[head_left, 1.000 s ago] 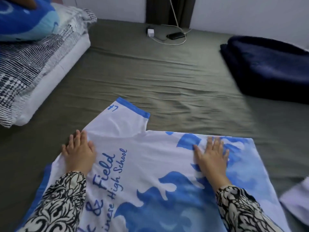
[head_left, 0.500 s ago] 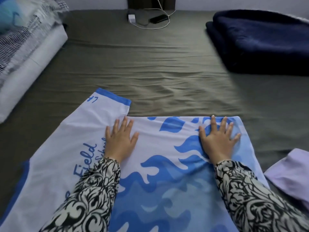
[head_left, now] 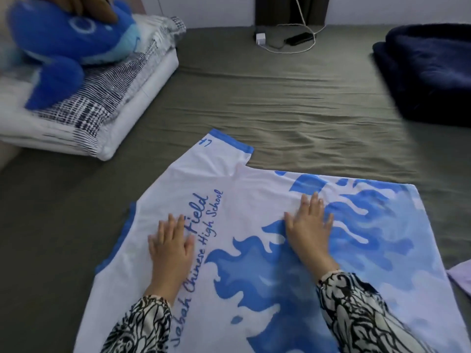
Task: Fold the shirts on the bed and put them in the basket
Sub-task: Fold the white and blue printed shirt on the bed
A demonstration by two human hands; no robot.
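White polyester-looking fabric with blue flame shapes makes up the shirt point(head_left: 254, 225), which lies spread flat on the bed point(head_left: 254, 98) in the lower middle of the frame. One short sleeve with a blue cuff points toward the upper middle, and blue trim runs along the shirt's left edge. The flames deepen from pale to mid blue toward the lower right.

The left hand point(head_left: 170, 245) lies flat on the white part, fingers straight and close together, pressing the cloth and holding nothing. The right hand point(head_left: 309, 230) lies flat just beside the first flames, fingers straight and slightly spread, also holding nothing. Both wrists wear black-and-white patterned sleeves.

The shirt's lower part runs out of the bottom of the frame, so its full shape cannot be told. A pale lilac cloth point(head_left: 461, 276) is cut off at the right edge. A dark blue blanket point(head_left: 428, 72) is cut by the upper right edge, and a blue plush toy point(head_left: 71, 39) at upper left is blurred.

Blue script on the shirt reads "Field" and "Chinese High School"; the word before "Chinese" is partly covered by the left sleeve and unclear. A small blue mark on the cuff is not readable.
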